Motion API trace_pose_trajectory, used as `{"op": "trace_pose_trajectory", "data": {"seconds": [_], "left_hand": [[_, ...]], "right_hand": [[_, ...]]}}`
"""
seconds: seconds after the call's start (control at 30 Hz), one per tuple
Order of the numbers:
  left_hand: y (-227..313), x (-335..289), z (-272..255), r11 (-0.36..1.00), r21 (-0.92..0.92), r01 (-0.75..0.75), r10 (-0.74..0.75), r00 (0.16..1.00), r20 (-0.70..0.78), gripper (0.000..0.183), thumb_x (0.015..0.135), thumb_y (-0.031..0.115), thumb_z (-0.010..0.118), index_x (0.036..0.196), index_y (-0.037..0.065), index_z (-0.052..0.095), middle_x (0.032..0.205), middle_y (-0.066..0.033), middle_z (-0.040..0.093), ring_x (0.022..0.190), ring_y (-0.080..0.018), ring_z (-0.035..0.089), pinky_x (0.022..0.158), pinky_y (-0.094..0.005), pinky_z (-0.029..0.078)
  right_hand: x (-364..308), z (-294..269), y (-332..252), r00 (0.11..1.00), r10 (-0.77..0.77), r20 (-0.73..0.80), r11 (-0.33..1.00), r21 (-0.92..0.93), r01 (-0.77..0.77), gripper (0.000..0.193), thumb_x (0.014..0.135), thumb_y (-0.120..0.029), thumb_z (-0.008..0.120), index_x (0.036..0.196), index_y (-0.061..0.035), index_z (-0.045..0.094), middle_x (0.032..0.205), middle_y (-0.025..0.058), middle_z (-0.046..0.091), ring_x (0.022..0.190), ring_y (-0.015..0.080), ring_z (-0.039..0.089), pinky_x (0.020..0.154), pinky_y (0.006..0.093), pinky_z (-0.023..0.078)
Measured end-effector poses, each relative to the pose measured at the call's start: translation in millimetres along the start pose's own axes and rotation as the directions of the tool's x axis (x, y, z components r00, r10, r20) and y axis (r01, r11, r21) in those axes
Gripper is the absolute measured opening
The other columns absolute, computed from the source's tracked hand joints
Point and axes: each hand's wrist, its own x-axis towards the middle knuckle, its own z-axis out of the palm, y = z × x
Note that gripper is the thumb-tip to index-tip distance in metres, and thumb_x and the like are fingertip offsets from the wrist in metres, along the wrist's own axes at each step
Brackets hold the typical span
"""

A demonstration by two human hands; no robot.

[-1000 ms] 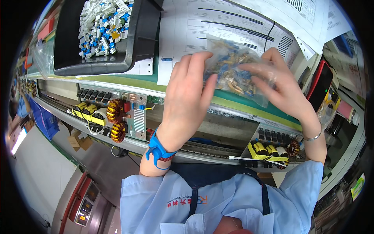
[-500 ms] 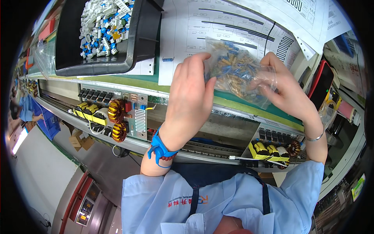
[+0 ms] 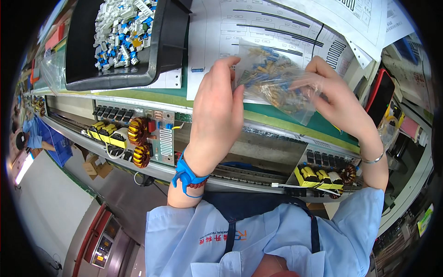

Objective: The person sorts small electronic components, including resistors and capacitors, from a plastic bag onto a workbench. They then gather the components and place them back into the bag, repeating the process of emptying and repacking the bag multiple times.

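A clear plastic bag (image 3: 272, 76) full of small blue and tan electronic components is held over the printed sheets at the bench edge. My left hand (image 3: 216, 108) grips its left side between thumb and fingers, with a blue wrist strap around the wrist. On the other side, my right hand (image 3: 334, 99) is closed at the bag's right end. Its fingertips show through the plastic, and I cannot tell what they pinch inside. A single blue component (image 3: 197, 70) lies on the printed drawing (image 3: 210, 34) left of the bag.
A black bin (image 3: 168, 55) of white and blue parts stands at the upper left. Circuit boards with copper coils sit along the rail, one at left (image 3: 164, 143) and one at right (image 3: 318, 161). A red-edged black phone-like object (image 3: 382, 94) lies at far right.
My left hand has shifted slightly left, and the bag has tilted and changed shape. My right hand remains at the bag's right end.
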Motion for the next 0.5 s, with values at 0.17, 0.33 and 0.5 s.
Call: {"op": "trace_pose_trajectory", "data": {"seconds": [0.17, 0.33, 0.5], "left_hand": [[5.0, 2.8, -6.1, 0.979, 0.179, -0.099, 0.106, 0.994, -0.032, 0.04, 0.071, -0.006, 0.057, 0.109, 0.002, 0.047, 0.097, -0.0131, 0.052, 0.093, -0.0341, 0.046, 0.081, -0.0407, 0.038], [14.7, 3.8, -8.5, 0.938, 0.186, -0.291, 0.286, 0.957, 0.054, 0.029, 0.069, -0.003, 0.059, 0.095, 0.007, 0.057, 0.103, -0.007, 0.052, 0.097, -0.0305, 0.044, 0.081, -0.0381, 0.037], [11.2, -1.1, 2.9, 0.958, 0.102, -0.27, 0.251, 0.954, 0.163, 0.021, 0.066, 0.002, 0.065, 0.085, 0.008, 0.059, 0.095, -0.0042, 0.053, 0.093, -0.0256, 0.048, 0.077, -0.036, 0.038]], "right_hand": [[-14.4, -4.7, -2.6, 0.998, 0.035, -0.057, 0.999, 0.004, -0.035, 0.031, 0.079, 0.007, 0.05, 0.107, -0.0036, 0.056, 0.095, 0.0107, 0.046, 0.081, 0.0238, 0.049, 0.069, 0.0298, 0.041], [-29.4, -7.3, -14.8, 0.99, 0.114, -0.083, 0.993, -0.018, -0.116, 0.029, 0.079, 0.005, 0.053, 0.107, -0.0031, 0.056, 0.1, 0.0106, 0.047, 0.082, 0.0239, 0.05, 0.07, 0.0309, 0.042], [-35.3, 1.3, -15.8, 0.983, 0.12, -0.137, 0.988, -0.082, -0.132, 0.024, 0.076, 0.0, 0.061, 0.099, -0.0039, 0.06, 0.102, 0.0102, 0.047, 0.082, 0.0242, 0.05, 0.07, 0.0309, 0.043]]}}
